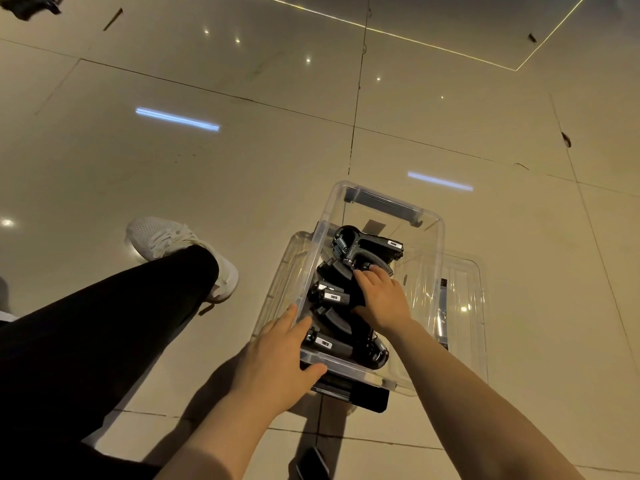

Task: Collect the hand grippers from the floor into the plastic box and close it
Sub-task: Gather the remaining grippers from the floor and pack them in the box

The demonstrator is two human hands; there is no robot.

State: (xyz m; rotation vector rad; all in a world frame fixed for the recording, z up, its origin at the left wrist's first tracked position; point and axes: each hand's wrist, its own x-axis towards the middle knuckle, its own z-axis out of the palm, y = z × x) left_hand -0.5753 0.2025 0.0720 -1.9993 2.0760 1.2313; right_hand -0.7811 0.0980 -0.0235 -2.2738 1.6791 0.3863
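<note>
**Item: grippers, boxed, lid off**

We logged several black grippers (349,296) heaped in the clear box (437,237) on the floor (207,174). Our right hand (382,297) lay among them, its grip curled on one; our left hand (277,355) braced the box's near corner, fingers straight. The lid (464,306) lay under the box. We judged the grippers stiff, springy and fairly heavy, best taken by a handle; the box light and slippery.
</note>
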